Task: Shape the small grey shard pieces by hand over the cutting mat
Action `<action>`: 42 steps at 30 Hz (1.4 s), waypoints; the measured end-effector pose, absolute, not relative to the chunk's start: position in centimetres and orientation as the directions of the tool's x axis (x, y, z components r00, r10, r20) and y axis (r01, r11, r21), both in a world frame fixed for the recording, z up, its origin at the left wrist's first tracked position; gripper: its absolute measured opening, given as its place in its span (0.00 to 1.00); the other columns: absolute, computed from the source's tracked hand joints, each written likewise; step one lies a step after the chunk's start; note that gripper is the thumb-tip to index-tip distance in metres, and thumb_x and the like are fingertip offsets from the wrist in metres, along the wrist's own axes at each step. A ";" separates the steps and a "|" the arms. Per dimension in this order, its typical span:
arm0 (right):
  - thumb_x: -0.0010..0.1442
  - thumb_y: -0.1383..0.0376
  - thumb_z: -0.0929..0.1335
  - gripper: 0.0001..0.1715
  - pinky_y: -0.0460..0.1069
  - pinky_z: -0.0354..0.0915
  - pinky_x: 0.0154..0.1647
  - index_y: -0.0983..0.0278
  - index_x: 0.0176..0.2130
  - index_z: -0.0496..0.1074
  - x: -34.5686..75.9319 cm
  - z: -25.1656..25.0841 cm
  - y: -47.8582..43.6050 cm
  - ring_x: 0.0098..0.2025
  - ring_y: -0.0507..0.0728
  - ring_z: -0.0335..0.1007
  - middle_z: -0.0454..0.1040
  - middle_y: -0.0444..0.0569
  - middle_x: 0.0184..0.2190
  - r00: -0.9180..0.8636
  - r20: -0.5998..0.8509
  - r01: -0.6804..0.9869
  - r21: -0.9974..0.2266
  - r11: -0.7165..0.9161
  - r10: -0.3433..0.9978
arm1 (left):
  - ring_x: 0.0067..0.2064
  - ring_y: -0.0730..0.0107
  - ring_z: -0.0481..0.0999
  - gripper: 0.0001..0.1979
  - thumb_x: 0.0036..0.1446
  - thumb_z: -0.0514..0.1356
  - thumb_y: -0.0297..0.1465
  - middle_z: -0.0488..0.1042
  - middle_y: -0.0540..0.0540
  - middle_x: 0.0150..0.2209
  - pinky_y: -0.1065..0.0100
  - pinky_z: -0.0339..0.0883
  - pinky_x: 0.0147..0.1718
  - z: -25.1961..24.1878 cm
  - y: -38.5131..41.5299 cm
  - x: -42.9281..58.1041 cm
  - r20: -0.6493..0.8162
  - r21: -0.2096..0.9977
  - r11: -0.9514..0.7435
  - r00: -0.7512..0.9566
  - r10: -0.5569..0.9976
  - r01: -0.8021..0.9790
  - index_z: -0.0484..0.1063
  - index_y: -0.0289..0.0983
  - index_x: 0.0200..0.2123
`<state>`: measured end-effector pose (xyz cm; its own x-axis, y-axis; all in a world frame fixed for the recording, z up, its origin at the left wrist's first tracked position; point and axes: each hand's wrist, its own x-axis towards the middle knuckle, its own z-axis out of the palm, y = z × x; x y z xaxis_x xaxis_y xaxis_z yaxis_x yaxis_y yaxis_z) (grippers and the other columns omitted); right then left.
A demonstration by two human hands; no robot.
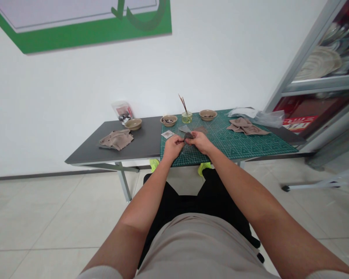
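Over the green cutting mat (221,144), my right hand (201,142) is closed on a small dark grey piece (188,135) that looks soft, like cloth or sponge. My left hand (173,146) pinches with thumb and forefinger at the left edge of this piece; whatever lies between those fingertips is too small to make out. Just beyond the hands are a small white square card (168,134) and a pale grey flat piece (185,129). A brownish patch (202,129) shows on the mat behind my right hand.
Along the back stand a tan bowl (168,120) with small dark pieces, a glass jar (187,117) holding thin sticks, and another bowl (208,115). Leftward are an emptier-looking bowl (133,124), a plastic pouch (123,111) and a beige cloth (116,139). Rightward lie a cloth (246,126) and plastic bags (264,117).
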<state>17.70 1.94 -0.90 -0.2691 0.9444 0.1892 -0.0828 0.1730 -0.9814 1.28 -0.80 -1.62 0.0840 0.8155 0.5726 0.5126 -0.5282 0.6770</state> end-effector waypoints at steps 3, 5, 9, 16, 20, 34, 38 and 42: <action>0.35 0.55 0.79 0.28 0.47 0.50 0.27 0.63 0.24 0.61 17.7 -0.9 1.9 0.23 0.49 0.55 0.63 0.37 0.19 -0.284 0.180 -0.099 -0.982 0.158 0.942 | 0.30 0.73 0.68 0.03 0.50 0.61 0.27 0.70 0.52 0.26 0.69 0.61 0.32 -1.7 -0.7 1.3 0.561 0.691 -0.518 0.079 0.824 0.504 0.70 0.37 0.26; 0.34 0.55 0.79 0.29 0.47 0.50 0.27 0.62 0.23 0.60 17.7 -0.9 1.9 0.23 0.49 0.53 0.62 0.37 0.19 -0.282 0.179 -0.108 -0.982 0.154 0.943 | 0.29 0.73 0.67 0.04 0.50 0.61 0.27 0.68 0.53 0.24 0.70 0.59 0.30 -1.6 -0.8 1.3 0.547 0.685 -0.502 0.083 0.833 0.528 0.70 0.37 0.25; 0.33 0.56 0.80 0.30 0.47 0.49 0.28 0.62 0.22 0.58 17.6 -1.0 2.0 0.24 0.49 0.52 0.59 0.36 0.19 -0.264 0.197 -0.084 -0.980 0.181 0.944 | 0.28 0.73 0.66 0.04 0.50 0.61 0.26 0.67 0.53 0.24 0.70 0.57 0.29 -1.3 -1.2 1.5 0.540 0.638 -0.496 0.117 0.834 0.589 0.69 0.37 0.25; 0.34 0.56 0.80 0.31 0.47 0.48 0.27 0.62 0.21 0.57 17.7 -1.1 2.1 0.24 0.48 0.50 0.58 0.36 0.19 -0.268 0.216 -0.097 -0.976 0.197 0.939 | 0.29 0.73 0.65 0.06 0.51 0.59 0.25 0.66 0.53 0.24 0.70 0.57 0.31 -1.2 -1.4 1.5 0.570 0.596 -0.540 0.160 0.806 0.594 0.67 0.37 0.23; 0.34 0.55 0.80 0.32 0.46 0.50 0.28 0.62 0.21 0.56 17.8 -1.1 2.1 0.24 0.48 0.52 0.59 0.36 0.18 -0.260 0.222 -0.128 -0.973 0.194 0.940 | 0.29 0.73 0.67 0.04 0.52 0.60 0.28 0.68 0.53 0.25 0.70 0.59 0.31 -1.5 -1.1 1.3 0.550 0.655 -0.530 0.140 0.823 0.539 0.70 0.37 0.26; 0.34 0.61 0.79 0.23 0.49 0.61 0.33 0.65 0.28 0.70 17.5 -1.1 2.2 0.27 0.52 0.65 0.71 0.41 0.23 -0.331 0.162 -0.159 -0.981 0.114 0.930 | 0.30 0.72 0.66 0.05 0.53 0.60 0.26 0.67 0.51 0.27 0.70 0.58 0.31 -1.4 -0.9 1.4 0.622 0.557 -0.573 0.155 0.767 0.601 0.70 0.38 0.25; 0.36 0.60 0.79 0.22 0.48 0.59 0.31 0.65 0.28 0.69 17.5 -1.2 2.2 0.25 0.51 0.63 0.70 0.40 0.22 -0.328 0.201 -0.125 -0.978 0.168 0.923 | 0.30 0.71 0.66 0.07 0.51 0.58 0.23 0.66 0.51 0.25 0.69 0.59 0.32 -1.3 -1.1 1.6 0.614 0.547 -0.570 0.169 0.771 0.613 0.67 0.38 0.24; 0.36 0.58 0.79 0.23 0.49 0.60 0.30 0.64 0.28 0.68 17.6 -1.0 2.1 0.25 0.51 0.63 0.70 0.40 0.22 -0.326 0.198 -0.123 -0.978 0.166 0.924 | 0.30 0.71 0.66 0.06 0.49 0.57 0.22 0.67 0.51 0.26 0.69 0.60 0.32 -1.1 -1.1 1.4 0.602 0.592 -0.558 0.141 0.786 0.581 0.69 0.38 0.24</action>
<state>17.59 2.14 -0.99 -0.3259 0.9245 0.1980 -0.1230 0.1662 -0.9784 1.43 -1.09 -1.13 0.1412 0.7857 0.6022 0.5814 -0.5582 0.5920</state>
